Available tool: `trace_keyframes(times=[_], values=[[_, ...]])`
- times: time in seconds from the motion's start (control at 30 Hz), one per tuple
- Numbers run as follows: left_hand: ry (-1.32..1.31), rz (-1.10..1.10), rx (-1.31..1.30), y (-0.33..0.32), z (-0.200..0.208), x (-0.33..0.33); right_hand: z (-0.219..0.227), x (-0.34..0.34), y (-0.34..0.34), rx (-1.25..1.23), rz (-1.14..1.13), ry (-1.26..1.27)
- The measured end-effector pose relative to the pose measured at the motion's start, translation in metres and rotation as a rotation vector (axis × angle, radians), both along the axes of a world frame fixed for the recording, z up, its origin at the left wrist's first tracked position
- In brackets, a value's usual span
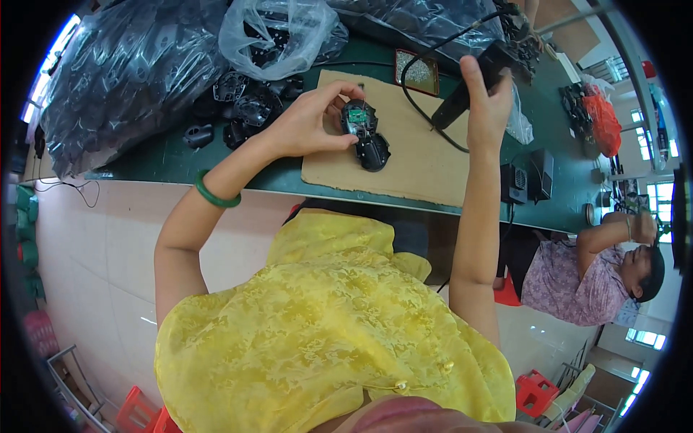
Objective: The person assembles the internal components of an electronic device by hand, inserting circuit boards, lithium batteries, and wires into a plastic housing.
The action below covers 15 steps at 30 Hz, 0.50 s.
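Note:
My left hand [307, 123] grips a small black housing, shaped like a computer mouse half, between thumb and fingers. A green circuit board [358, 115] shows inside this housing [369, 121]. Touching its lower end is a rounded black shell [373, 152], above the cardboard sheet [422, 169]. To the right, my right hand [486, 108] is wrapped round a black corded electric screwdriver [455, 105], held tilted with its lower end toward the cardboard. Its tip is hard to make out. A black cable [410, 90] loops between the two hands.
A red-rimmed tray of small metal screws [416, 72] lies at the cardboard's far edge. Black shells [253, 108], a clear bag [278, 43] and large plastic-wrapped stacks [137, 79] crowd the left and back. Two black boxes [527, 177] stand right. A co-worker [577, 278] sits farther right.

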<state>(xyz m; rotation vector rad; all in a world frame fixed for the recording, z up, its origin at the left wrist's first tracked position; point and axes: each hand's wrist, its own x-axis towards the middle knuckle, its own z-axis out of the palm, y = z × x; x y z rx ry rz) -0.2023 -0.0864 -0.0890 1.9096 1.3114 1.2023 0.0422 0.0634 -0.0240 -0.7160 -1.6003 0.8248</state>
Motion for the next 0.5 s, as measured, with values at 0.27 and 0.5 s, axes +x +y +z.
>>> trace_keyframes(times=[0.27,0.5], values=[[-0.166,0.028,0.131,-0.018,0.049,0.043,-0.027,0.004,-0.106,0.278,-0.1,-0.277],[-0.045,-0.057,0.293,-0.01,0.061,0.083,0.009,0.063,-0.126,-0.509,0.118,-0.006]])
